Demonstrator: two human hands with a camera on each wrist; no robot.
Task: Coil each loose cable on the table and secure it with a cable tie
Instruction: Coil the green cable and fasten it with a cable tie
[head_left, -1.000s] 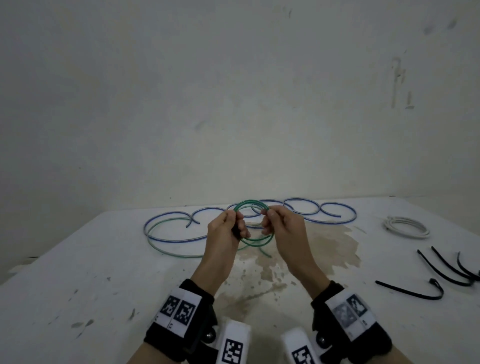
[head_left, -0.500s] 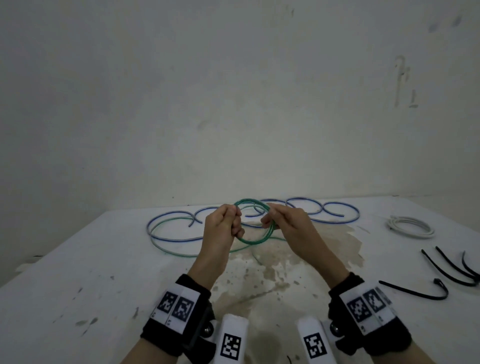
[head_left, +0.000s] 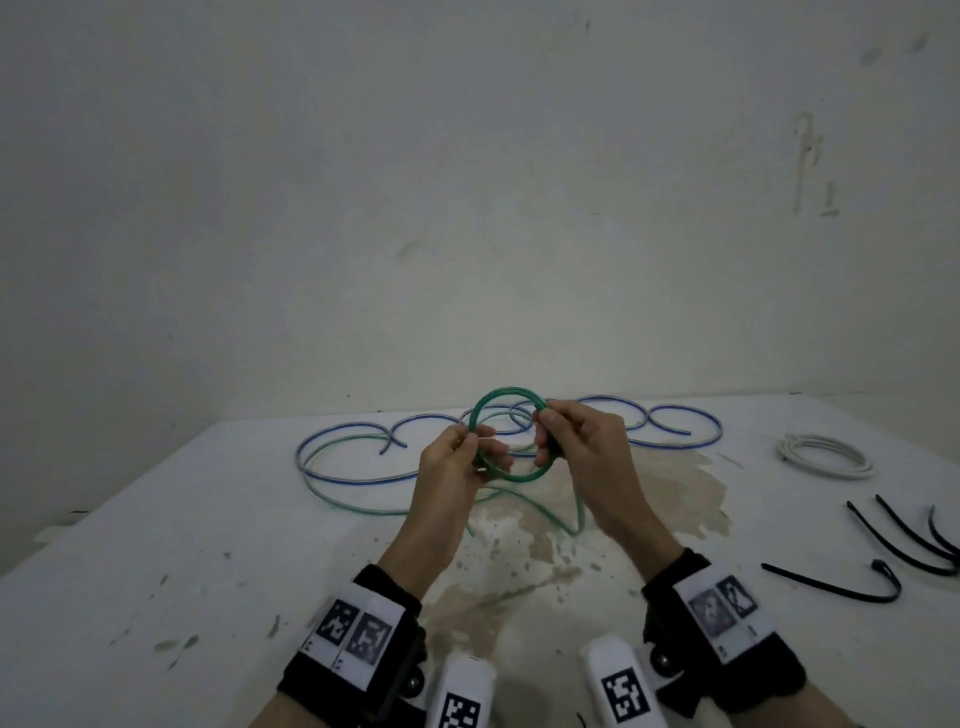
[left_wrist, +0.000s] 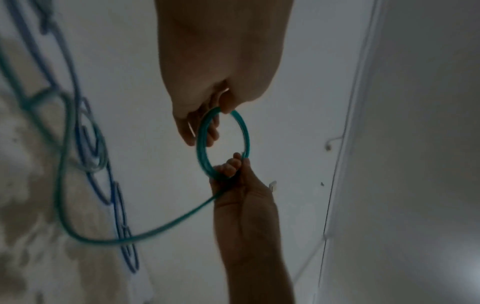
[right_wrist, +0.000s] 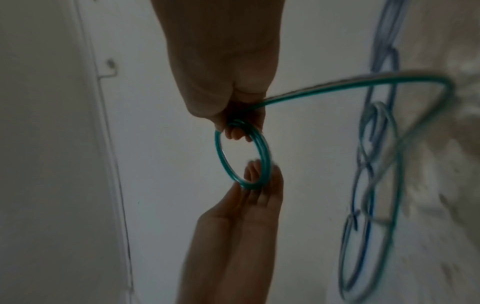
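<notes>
A green cable is wound into a small coil held upright above the table between both hands. My left hand pinches the coil's left side between thumb and fingers. My right hand grips the right side, its fingers curled round the strands. The green tail hangs from the coil and runs over the table to the left. A long blue cable lies loose in loops behind the hands. Black cable ties lie at the right.
A white cable coil rests at the far right of the white table. A brown stain spreads under the hands. A bare wall stands right behind the table's far edge.
Both hands kept hold of the green coil and lifted it a little. The coil now faces me more squarely, and the loose tail has been drawn in below the right hand.
</notes>
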